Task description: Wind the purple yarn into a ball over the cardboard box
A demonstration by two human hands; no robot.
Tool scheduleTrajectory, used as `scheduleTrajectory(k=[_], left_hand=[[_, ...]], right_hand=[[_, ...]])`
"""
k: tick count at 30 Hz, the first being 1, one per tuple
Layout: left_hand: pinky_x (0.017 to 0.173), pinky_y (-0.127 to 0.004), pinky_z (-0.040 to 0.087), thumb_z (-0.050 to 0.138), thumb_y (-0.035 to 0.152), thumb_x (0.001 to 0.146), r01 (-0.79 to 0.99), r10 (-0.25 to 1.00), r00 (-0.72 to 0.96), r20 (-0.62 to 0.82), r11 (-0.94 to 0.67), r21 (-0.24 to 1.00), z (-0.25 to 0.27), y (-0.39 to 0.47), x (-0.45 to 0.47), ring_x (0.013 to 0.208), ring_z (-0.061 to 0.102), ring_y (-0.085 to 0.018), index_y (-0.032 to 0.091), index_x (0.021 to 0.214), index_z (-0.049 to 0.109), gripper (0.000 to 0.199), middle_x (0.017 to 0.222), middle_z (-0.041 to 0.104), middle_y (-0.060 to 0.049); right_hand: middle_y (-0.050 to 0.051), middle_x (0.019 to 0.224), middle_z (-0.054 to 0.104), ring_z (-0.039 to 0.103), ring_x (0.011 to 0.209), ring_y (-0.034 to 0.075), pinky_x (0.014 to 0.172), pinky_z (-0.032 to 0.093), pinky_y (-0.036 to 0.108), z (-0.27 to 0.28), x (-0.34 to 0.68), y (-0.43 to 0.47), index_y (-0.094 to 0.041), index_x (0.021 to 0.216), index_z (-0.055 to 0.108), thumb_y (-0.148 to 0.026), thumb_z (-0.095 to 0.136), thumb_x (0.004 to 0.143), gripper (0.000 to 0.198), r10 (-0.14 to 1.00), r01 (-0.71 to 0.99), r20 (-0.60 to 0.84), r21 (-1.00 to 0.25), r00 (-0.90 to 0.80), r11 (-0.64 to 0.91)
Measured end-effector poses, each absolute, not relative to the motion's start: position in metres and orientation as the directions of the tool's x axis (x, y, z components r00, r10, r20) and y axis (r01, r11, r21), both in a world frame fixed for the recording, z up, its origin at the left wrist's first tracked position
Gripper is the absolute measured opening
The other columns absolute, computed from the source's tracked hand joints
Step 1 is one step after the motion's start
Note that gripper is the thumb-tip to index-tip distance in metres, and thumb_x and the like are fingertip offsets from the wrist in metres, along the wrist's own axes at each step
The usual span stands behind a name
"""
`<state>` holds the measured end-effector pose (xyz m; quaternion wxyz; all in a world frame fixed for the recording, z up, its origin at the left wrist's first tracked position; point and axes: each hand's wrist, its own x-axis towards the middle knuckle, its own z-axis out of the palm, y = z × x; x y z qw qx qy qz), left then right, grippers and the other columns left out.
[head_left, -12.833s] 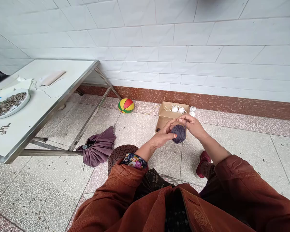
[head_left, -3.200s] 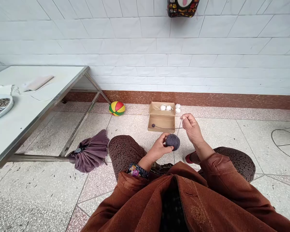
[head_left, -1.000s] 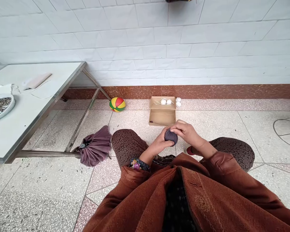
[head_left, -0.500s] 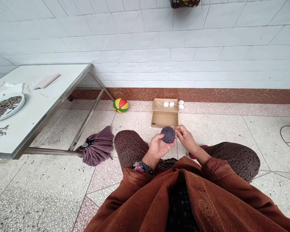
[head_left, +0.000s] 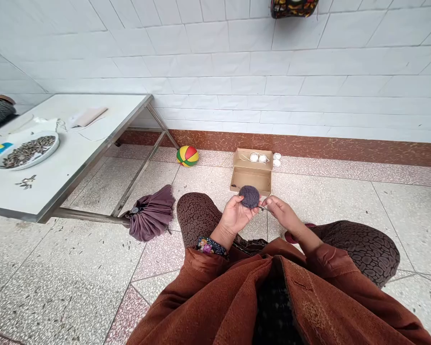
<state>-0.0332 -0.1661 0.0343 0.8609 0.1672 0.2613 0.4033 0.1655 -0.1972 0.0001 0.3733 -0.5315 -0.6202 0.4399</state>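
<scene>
Between my knees, my left hand holds a dark purple-grey ball of yarn, thumb on its left side and fingers beneath. My right hand is just right of the ball, thumb and forefinger pinched on a strand of yarn by its lower right side. Behind the ball an open cardboard box stands on the floor. White yarn balls rest against its raised lid, and other white balls sit just right of the box. The tucked fingers of my right hand are partly hidden.
A folded purple umbrella leans by the leg of a white table on the left. The table carries a plate of seed husks and a folded cloth. A striped ball lies near the tiled wall.
The view has swung to the left, showing more of the table and a grey yarn cone. My right hand has shifted from the ball's upper right to its lower right.
</scene>
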Motion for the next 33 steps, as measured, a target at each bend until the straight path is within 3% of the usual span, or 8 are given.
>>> scheduleTrajectory(k=[3, 5, 9, 13, 19, 24, 29, 33], left_hand=[[0.072, -0.031, 0.049, 0.067, 0.031, 0.074, -0.603, 0.809, 0.473, -0.347, 0.585, 0.542, 0.029, -0.165, -0.032, 0.094, 0.069, -0.024, 0.018, 0.109, 0.063, 0.038, 0.102, 0.072, -0.009], [0.069, -0.029, 0.047, 0.071, 0.032, 0.073, -0.593, 0.837, 0.416, -0.355, 0.546, 0.593, 0.027, -0.164, -0.031, 0.090, 0.069, -0.021, 0.021, 0.112, 0.060, 0.042, 0.100, 0.071, -0.006], [0.061, -0.024, 0.043, 0.075, 0.035, 0.071, -0.551, 0.872, 0.343, -0.348, 0.487, 0.677, 0.022, -0.164, -0.029, 0.077, 0.066, -0.015, 0.025, 0.119, 0.052, 0.054, 0.096, 0.067, -0.001], [0.056, -0.022, 0.038, 0.073, 0.030, 0.073, -0.402, 0.880, 0.346, -0.326, 0.453, 0.796, 0.016, -0.168, -0.029, 0.070, 0.063, -0.012, 0.026, 0.127, 0.050, 0.059, 0.099, 0.065, 0.000], [0.067, -0.026, 0.043, 0.071, 0.025, 0.076, -0.132, 0.787, 0.579, -0.213, 0.348, 0.928, 0.023, -0.179, -0.033, 0.081, 0.058, -0.015, 0.025, 0.137, 0.055, 0.064, 0.112, 0.062, -0.005], [0.072, -0.030, 0.049, 0.076, 0.027, 0.072, -0.286, 0.735, 0.662, -0.147, 0.429, 0.857, 0.033, -0.185, -0.032, 0.084, 0.063, -0.017, 0.036, 0.151, 0.043, 0.086, 0.127, 0.058, -0.007], [0.070, -0.027, 0.049, 0.080, 0.025, 0.069, -0.408, 0.784, 0.574, -0.235, 0.523, 0.748, 0.031, -0.182, -0.027, 0.087, 0.064, -0.018, 0.025, 0.135, 0.058, 0.070, 0.119, 0.064, -0.009], [0.074, -0.027, 0.052, 0.087, 0.021, 0.065, -0.456, 0.818, 0.489, -0.303, 0.536, 0.710, 0.031, -0.178, -0.027, 0.090, 0.064, -0.016, 0.022, 0.122, 0.061, 0.062, 0.114, 0.065, -0.006]], right_hand=[[-0.008, 0.053, 0.032, 0.028, 0.044, 0.011, 0.044, 0.027, 0.024, 0.026, 0.179, -0.201, -0.021, 0.092, 0.066, -0.073, 0.043, 0.098, 0.057, 0.880, 0.180, -0.204, -0.974, -0.429, -0.138], [-0.008, 0.054, 0.035, 0.030, 0.046, 0.011, 0.045, 0.026, 0.024, 0.047, 0.185, -0.206, -0.020, 0.091, 0.069, -0.070, 0.053, 0.095, 0.053, 0.804, 0.189, -0.225, -0.972, -0.550, -0.142], [0.001, 0.078, 0.065, 0.053, 0.063, 0.013, 0.060, 0.043, 0.026, 0.089, 0.181, -0.216, -0.022, 0.099, 0.074, -0.056, 0.050, 0.103, 0.041, 0.863, 0.287, -0.033, -0.949, -0.505, 0.132], [0.001, 0.085, 0.071, 0.063, 0.070, 0.016, 0.070, 0.048, 0.029, 0.118, 0.175, -0.208, -0.027, 0.112, 0.074, -0.045, 0.048, 0.106, 0.032, 0.868, 0.431, 0.166, -0.814, -0.468, 0.388], [0.002, 0.080, 0.071, 0.067, 0.076, 0.019, 0.078, 0.051, 0.033, 0.108, 0.175, -0.162, -0.026, 0.111, 0.073, -0.044, 0.049, 0.104, 0.031, 0.915, 0.502, 0.274, -0.770, -0.298, 0.394], [-0.001, 0.071, 0.067, 0.064, 0.069, 0.018, 0.079, 0.051, 0.034, 0.051, 0.168, -0.148, -0.023, 0.105, 0.071, -0.041, 0.053, 0.100, 0.026, 0.971, 0.448, 0.223, -0.861, -0.089, 0.239], [0.004, 0.088, 0.073, 0.067, 0.081, 0.021, 0.077, 0.052, 0.033, -0.001, 0.155, -0.168, -0.022, 0.097, 0.067, -0.037, 0.050, 0.095, 0.023, 0.993, 0.420, 0.094, -0.900, -0.067, 0.114], [0.003, 0.073, 0.066, 0.062, 0.070, 0.022, 0.069, 0.048, 0.032, -0.019, 0.156, -0.183, -0.024, 0.093, 0.064, -0.031, 0.047, 0.094, 0.018, 0.995, 0.562, 0.074, -0.821, -0.072, 0.101]])
